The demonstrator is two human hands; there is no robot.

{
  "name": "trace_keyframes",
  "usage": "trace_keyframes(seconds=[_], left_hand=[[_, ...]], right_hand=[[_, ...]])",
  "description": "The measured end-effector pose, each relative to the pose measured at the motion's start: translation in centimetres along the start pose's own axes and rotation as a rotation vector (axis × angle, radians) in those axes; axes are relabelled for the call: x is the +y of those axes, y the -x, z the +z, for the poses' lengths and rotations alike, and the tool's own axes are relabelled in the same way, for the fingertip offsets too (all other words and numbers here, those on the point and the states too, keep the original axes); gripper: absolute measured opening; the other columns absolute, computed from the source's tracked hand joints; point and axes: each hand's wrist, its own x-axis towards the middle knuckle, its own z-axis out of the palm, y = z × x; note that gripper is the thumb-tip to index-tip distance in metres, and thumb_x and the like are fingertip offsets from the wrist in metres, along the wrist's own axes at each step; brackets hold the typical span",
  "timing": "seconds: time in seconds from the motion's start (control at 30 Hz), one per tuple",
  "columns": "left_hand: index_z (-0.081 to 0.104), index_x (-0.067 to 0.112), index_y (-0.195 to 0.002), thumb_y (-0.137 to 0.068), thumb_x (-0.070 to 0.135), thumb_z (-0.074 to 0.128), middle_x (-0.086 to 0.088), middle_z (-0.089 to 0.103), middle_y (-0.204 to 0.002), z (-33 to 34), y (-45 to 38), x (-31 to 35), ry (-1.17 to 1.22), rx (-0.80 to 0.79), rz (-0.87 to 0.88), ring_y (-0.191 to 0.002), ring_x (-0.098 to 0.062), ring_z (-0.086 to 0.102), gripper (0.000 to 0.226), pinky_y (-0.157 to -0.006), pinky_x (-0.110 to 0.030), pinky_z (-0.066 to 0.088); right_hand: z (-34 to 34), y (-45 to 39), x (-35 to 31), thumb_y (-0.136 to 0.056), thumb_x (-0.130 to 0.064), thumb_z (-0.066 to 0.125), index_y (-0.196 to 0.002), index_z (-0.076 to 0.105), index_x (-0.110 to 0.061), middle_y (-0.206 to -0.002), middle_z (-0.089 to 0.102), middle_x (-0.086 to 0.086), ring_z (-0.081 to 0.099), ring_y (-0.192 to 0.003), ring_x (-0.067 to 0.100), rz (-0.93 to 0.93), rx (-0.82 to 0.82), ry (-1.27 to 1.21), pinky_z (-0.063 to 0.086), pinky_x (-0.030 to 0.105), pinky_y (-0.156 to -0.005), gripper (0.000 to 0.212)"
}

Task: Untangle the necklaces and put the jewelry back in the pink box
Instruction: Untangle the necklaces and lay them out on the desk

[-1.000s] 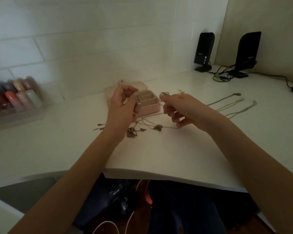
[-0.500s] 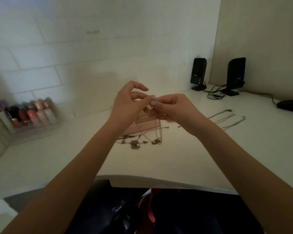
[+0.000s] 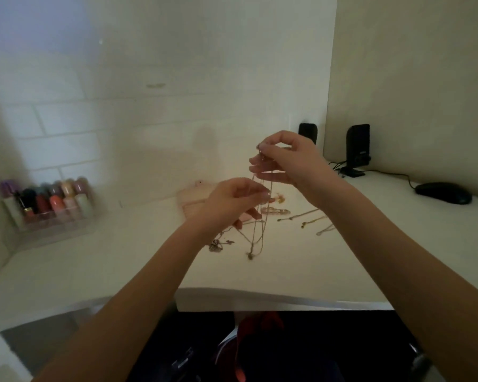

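Note:
My right hand [image 3: 284,159] is raised above the desk and pinches the top of a tangle of thin necklace chains [image 3: 257,232] that hang down to the tabletop. Lower and to the left, my left hand [image 3: 232,201] pinches one strand of the same tangle. A dark pendant [image 3: 215,246] lies on the desk under my left wrist. The pink box [image 3: 192,201] stands open behind my left hand, mostly hidden by it. Three straightened necklaces [image 3: 309,220] lie side by side on the desk to the right.
A clear organiser with several nail polish bottles [image 3: 49,205] stands at the left against the wall. Two black speakers [image 3: 358,148] with cables stand at the back right, and a black mouse [image 3: 443,193] lies further right. The desk's front edge [image 3: 260,299] curves near me.
My right hand has risen and pulled the chains up off the desk, while my left hand has dropped lower and apart from it. The camera has tilted up.

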Motion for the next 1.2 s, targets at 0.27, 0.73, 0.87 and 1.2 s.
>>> trace_keyframes(seconds=[0.27, 0.73, 0.87, 1.2], left_hand=[[0.068, 0.016, -0.089, -0.094, 0.012, 0.051, 0.002, 0.071, -0.073, 1.0, 1.1, -1.2, 0.028, -0.123, -0.042, -0.055, -0.007, 0.059, 0.018, -0.048, -0.018, 0.042], [0.071, 0.017, -0.083, -0.089, 0.005, 0.051, 0.01, 0.07, -0.078, 1.1, 1.0, -4.2, -0.024, -0.01, -0.12, -0.063, 0.006, 0.055, 0.024, -0.056, -0.009, 0.039], [0.064, 0.015, -0.074, -0.089, 0.001, 0.053, 0.008, 0.069, -0.092, 0.7, 1.0, -4.8, 0.242, 0.0, -0.152, -0.097, -0.007, 0.059, 0.022, -0.083, -0.028, 0.048], [0.048, 0.009, -0.065, -0.074, -0.017, 0.038, -0.007, 0.067, -0.076, 0.2, 0.2, -7.2, 0.934, 0.107, -0.275, -0.094, -0.022, 0.064, 0.029, -0.084, -0.043, 0.051]], right_hand=[[-2.3, 0.2, -0.9, -0.088, -0.015, 0.065, -0.091, 0.065, -0.008, -0.086, 0.063, 0.005, 0.064, -0.076, 0.015, 0.033, 0.159, -0.026, 0.06, 0.034, -0.068, 0.008], [-4.4, 0.7, 0.4, -0.091, -0.015, 0.06, -0.094, 0.061, -0.009, -0.091, 0.056, 0.006, 0.057, -0.067, 0.013, 0.019, 0.328, -0.079, 0.055, 0.025, -0.052, 0.007], [-5.2, 0.5, 1.2, -0.092, -0.015, 0.06, -0.095, 0.062, -0.011, -0.088, 0.057, 0.005, 0.058, -0.067, 0.013, 0.065, 0.402, -0.105, 0.055, 0.026, -0.052, 0.006], [-6.8, 1.3, 3.7, -0.093, -0.016, 0.058, -0.102, 0.062, -0.007, -0.084, 0.058, 0.007, 0.06, -0.067, 0.015, 0.143, 0.424, -0.09, 0.056, 0.027, -0.051, 0.013]])
